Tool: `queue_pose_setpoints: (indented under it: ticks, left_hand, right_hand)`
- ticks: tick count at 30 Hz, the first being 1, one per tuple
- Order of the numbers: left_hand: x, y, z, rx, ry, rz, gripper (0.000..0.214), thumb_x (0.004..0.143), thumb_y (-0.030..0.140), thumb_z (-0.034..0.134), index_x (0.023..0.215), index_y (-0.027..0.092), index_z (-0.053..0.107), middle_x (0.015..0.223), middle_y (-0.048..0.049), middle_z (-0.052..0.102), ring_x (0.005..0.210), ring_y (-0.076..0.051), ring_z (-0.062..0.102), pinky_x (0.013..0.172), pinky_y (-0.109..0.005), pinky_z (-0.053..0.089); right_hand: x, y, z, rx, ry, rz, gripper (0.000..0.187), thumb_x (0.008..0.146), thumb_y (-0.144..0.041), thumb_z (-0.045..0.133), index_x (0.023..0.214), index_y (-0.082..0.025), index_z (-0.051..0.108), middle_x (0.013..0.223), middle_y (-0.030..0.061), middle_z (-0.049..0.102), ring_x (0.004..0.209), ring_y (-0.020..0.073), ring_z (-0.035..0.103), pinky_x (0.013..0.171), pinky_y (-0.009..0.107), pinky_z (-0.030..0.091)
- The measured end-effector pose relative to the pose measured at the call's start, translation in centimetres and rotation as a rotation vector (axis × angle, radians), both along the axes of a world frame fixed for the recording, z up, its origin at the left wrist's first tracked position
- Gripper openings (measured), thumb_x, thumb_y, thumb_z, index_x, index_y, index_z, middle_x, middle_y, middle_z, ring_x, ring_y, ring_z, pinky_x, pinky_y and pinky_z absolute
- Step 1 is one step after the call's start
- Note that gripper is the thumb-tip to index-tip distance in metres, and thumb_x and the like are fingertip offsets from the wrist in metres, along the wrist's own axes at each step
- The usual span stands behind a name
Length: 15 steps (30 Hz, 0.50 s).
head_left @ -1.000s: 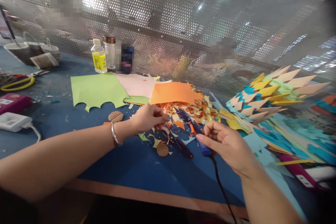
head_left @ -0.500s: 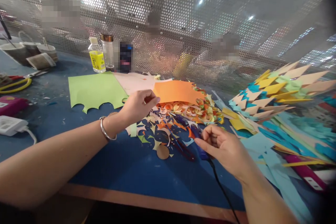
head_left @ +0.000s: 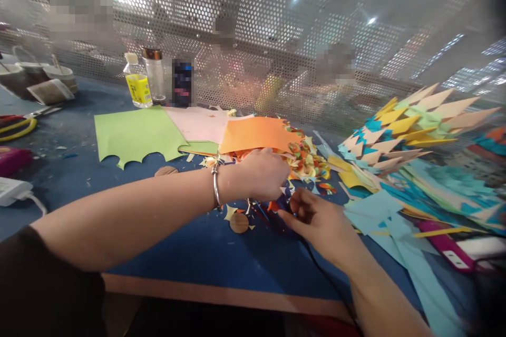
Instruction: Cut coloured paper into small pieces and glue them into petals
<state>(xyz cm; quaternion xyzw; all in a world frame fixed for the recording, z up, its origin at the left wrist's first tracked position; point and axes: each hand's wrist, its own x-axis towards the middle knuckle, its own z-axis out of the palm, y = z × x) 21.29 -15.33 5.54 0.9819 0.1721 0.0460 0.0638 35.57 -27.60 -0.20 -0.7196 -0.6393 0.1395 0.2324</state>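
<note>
My left hand [head_left: 263,172] is closed above the heap of paper scraps [head_left: 310,160], at the near edge of an orange paper sheet [head_left: 253,136]. Its fingertips are turned away, so what they hold, if anything, is hidden. Close beside it, my right hand [head_left: 320,224] has its fingers curled around a purple pen-like tool [head_left: 283,199]. A black cord [head_left: 316,263] trails from this tool toward the table edge. Below the hands lie a small round brown disc [head_left: 239,222] and loose paper bits. A green sheet with scalloped cut-outs [head_left: 136,134] lies to the left.
A bottle with a yellow label [head_left: 138,87], a clear tumbler [head_left: 156,76] and a phone [head_left: 182,83] stand by the perforated metal screen [head_left: 245,79]. Scissors [head_left: 19,127] lie far left. A folded-paper spiky piece [head_left: 391,131], blue paper strips [head_left: 403,242] and a power strip [head_left: 446,250] occupy the right.
My left hand has moved right and slightly down, from beside the orange sheet to next to my right hand. My right hand has shifted slightly left. The view has moved a little.
</note>
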Motion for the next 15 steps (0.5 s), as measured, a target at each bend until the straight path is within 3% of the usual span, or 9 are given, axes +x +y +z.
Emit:
queue_pose_setpoints:
  ticks: [3,8,15]
  left_hand:
    - [0.8,0.2,-0.6,0.016,0.037,-0.012,0.024,0.075,0.016,0.057,0.091,0.011,0.073,0.091,-0.0185,0.070,0.091,-0.031,0.062,0.075,-0.041,0.047]
    - [1.3,0.4,-1.6,0.005,-0.008,-0.023,0.026,0.082,0.025,0.057,0.093,0.007,0.072,0.087,-0.0209,0.069,0.088,-0.032,0.064,0.073,-0.043,0.046]
    - [-1.2,2.5,2.1,-0.053,-0.294,0.181,0.026,0.090,0.024,0.047,0.101,0.012,0.066,0.090,-0.0110,0.069,0.081,-0.022,0.060,0.070,-0.035,0.041]
  right_hand:
    - [-0.2,-0.1,0.0,0.000,-0.021,0.007,0.025,0.082,-0.041,0.059,0.071,-0.023,0.045,0.055,-0.0058,0.044,0.049,0.0122,0.043,0.050,0.025,0.034]
    - [-0.2,-0.3,-0.2,0.007,-0.029,0.014,0.025,0.081,-0.039,0.060,0.069,-0.023,0.044,0.053,-0.0063,0.042,0.048,0.0126,0.043,0.049,0.025,0.034]
    - [0.0,-1.7,-0.7,0.010,0.016,-0.015,0.030,0.083,-0.040,0.061,0.069,-0.024,0.040,0.056,-0.0067,0.039,0.050,0.0115,0.040,0.052,0.025,0.035]
